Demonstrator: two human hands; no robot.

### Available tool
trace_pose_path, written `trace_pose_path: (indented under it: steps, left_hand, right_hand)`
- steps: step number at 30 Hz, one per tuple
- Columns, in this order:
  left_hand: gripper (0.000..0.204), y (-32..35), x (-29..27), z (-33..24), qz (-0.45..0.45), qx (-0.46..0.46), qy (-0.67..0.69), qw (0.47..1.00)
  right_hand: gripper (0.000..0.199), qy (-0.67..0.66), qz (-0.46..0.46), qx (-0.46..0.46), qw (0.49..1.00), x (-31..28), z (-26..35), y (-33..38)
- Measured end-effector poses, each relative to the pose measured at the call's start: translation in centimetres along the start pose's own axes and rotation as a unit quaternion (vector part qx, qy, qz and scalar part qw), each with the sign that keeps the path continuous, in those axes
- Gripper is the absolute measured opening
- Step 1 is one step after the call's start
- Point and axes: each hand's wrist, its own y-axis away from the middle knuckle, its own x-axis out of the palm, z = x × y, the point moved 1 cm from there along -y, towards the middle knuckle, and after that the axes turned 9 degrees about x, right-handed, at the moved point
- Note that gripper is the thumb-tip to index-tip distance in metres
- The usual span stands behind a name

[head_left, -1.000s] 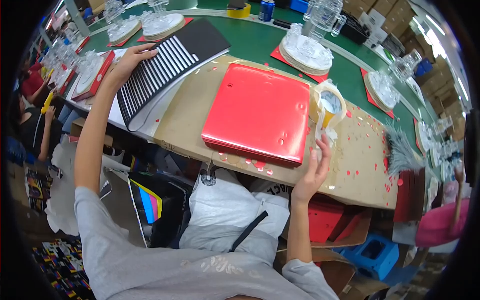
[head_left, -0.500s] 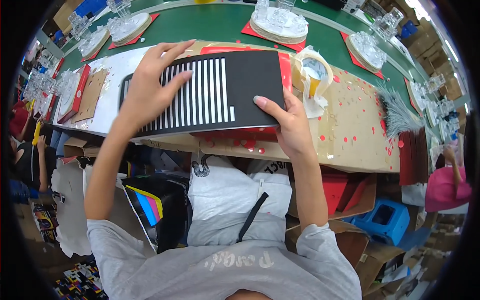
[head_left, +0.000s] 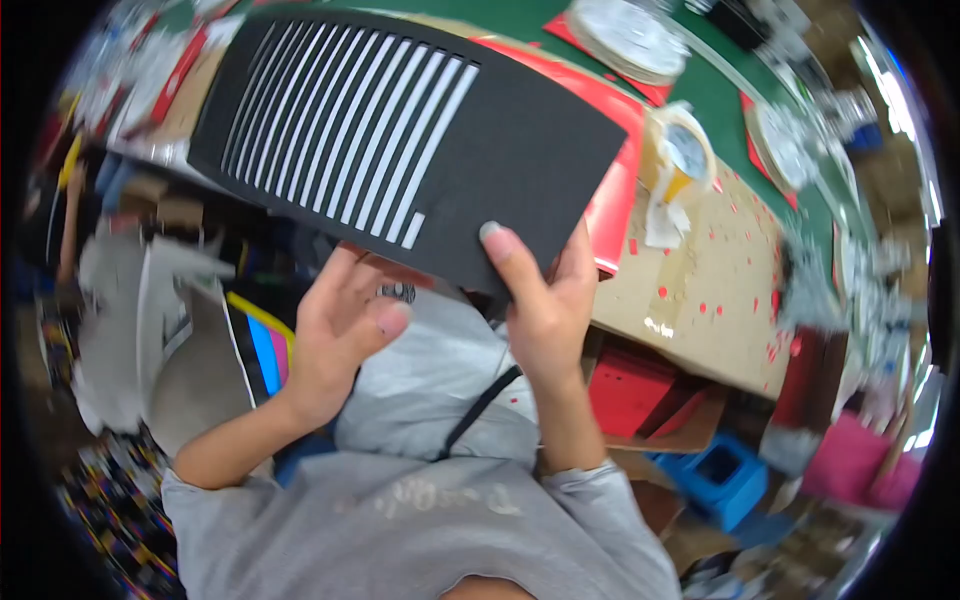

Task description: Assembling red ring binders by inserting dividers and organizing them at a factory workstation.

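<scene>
Right now we hold a flat black sheet (head_left: 440, 140) up in front of us. It is thin and stiff like card, with smooth, dull sides. One half has a row of long, thin white stripes (head_left: 350, 130), and they look like slots cut side by side. The other half is plain black.

Our right hand (head_left: 545, 310) pinches the sheet at its near edge. The thumb presses flat on top and the fingers curl under it, so this hand is closed on the sheet. Our left hand (head_left: 340, 335) is just under the near edge too. Its fingers are spread and loose, and the thumb sticks out to the side. We cannot tell if it touches the sheet.

The sheet hangs above the near edge of the desk (head_left: 700, 290). The desk top there is brown cardboard, rough and flat, with small red specks all over it. Under the sheet lies a shiny red flat piece (head_left: 615, 190), and only its right edge peeks out. Beside it, further along the cardboard, stands a round roll of tape (head_left: 685, 150) with a pale ring and a yellow bit.

Farther back the desk is green. Round clear plastic lids (head_left: 625, 35) sit on red squares near the far edge.

We wear a soft grey top (head_left: 420, 520). A blue box (head_left: 720, 475) sits low down at the right, below the desk.
</scene>
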Motion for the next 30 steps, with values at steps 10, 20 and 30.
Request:
trace_pose_path:
  steps: [10,20,30]
  left_hand:
    - [0.027,3.5,1.2,4.2,-0.265,0.133,-0.069,0.953]
    - [0.022,1.5,2.1,5.0,-0.252,0.218,-0.047,0.942]
    - [0.033,1.8,1.3,5.0,-0.238,0.255,-0.088,0.933]
  right_hand:
    - [0.096,0.464,-0.138,-0.303,0.821,0.6,-2.3,2.9]
    - [0.029,0.449,0.048,-0.337,0.826,2.7,-0.4,-0.2]
    - [0.025,0.491,0.010,-0.410,0.769,4.5,0.4,0.0]
